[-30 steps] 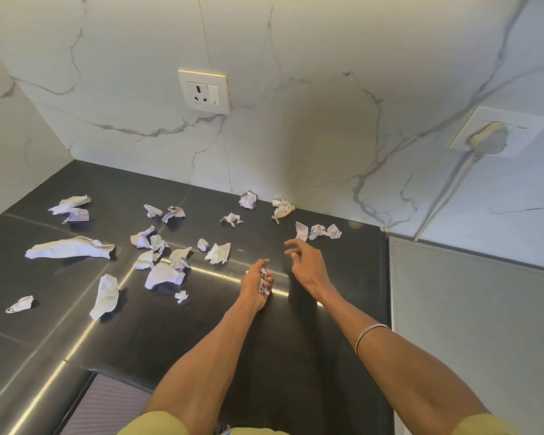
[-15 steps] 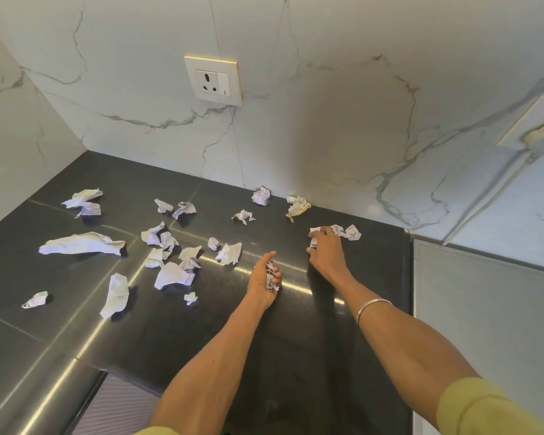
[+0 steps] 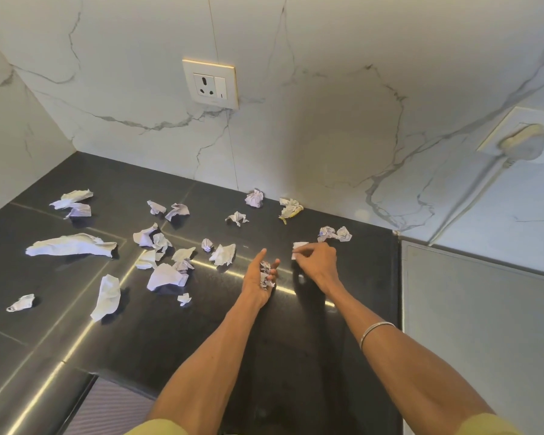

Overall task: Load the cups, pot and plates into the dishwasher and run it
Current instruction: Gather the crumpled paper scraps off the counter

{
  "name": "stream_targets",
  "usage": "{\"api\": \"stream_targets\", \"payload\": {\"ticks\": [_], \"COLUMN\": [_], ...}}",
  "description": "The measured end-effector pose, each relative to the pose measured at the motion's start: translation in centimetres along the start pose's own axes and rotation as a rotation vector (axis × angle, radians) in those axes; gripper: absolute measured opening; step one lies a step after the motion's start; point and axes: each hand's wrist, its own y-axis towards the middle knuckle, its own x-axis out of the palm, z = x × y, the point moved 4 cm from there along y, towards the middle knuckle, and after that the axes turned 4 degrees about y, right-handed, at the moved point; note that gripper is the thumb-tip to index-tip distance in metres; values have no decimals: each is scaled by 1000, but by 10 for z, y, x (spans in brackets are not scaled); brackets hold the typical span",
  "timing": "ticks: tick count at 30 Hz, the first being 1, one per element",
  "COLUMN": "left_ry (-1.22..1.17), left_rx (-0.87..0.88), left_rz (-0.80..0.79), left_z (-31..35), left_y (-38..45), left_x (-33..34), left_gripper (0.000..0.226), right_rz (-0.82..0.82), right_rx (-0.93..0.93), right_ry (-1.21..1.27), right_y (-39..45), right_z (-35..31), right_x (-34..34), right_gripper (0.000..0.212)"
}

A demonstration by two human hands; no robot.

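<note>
Head view: left hand (image 3: pixel 259 279) cups a wad of paper scraps (image 3: pixel 266 273), fingers loosely curled round it; right hand (image 3: pixel 316 262) pinches a white scrap (image 3: pixel 299 248) just off the black counter (image 3: pixel 296 356). Best drop it into the left palm, then take the far-right pair (image 3: pixel 335 233). No cups, pot, plates or dishwasher visible.

Crumpled paper scraps (image 3: pixel 167 276) scattered on black countertop (image 3: pixel 76 334), wall socket (image 3: pixel 210 84) on marble backsplash (image 3: pixel 327 120)

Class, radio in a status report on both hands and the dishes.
Left hand cupping crumpled paper scraps. Right hand pinching white scrap. No cups, pot, plates or dishwasher in view. Paper litter across counter.
</note>
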Motion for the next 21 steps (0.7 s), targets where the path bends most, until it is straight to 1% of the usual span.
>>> {"api": "stream_targets", "payload": {"ticks": [3,5,7,8,10,12,14,16,17,19,21], "left_ry": [10,-1,22,60,145,173,161,132,113,73,30], "left_rx": [44,65,71,63,22,-19,-33,-36,-23,8,17], "left_rz": [-7,-28,-44,-57,-124,-240,-265,-236,-206,-157,-126], "left_z": [-1,-2,-3,-2,-3,-4,-3,-3,-2,-2,-2], "left_y": [1,2,3,2,1,-3,-10,-14,-13,-11,-8], "left_x": [2,3,1,-1,-3,-4,-5,-2,-1,2,3], "left_gripper": [27,38,59,62,62,60,44,23,17,11,14], "right_rz": [-177,-256,-331,-384,-506,-569,-554,-516,-493,-411,-240], "right_rx": [30,62,91,115,171,201,208,190,163,103,49], "right_ry": [249,342,385,415,436,388,381,360,321,236,176], "right_y": [-15,-24,-28,-28,-28,-27,-27,-26,-24,-17,-5], "right_z": [-15,-23,-27,-27,-26,-23,-20,-17,-18,-19,-20], "right_x": [10,15,20,22,24,23,23,22,20,13,0], "right_gripper": [14,14,14,14,16,19,22,26,27,25,16]}}
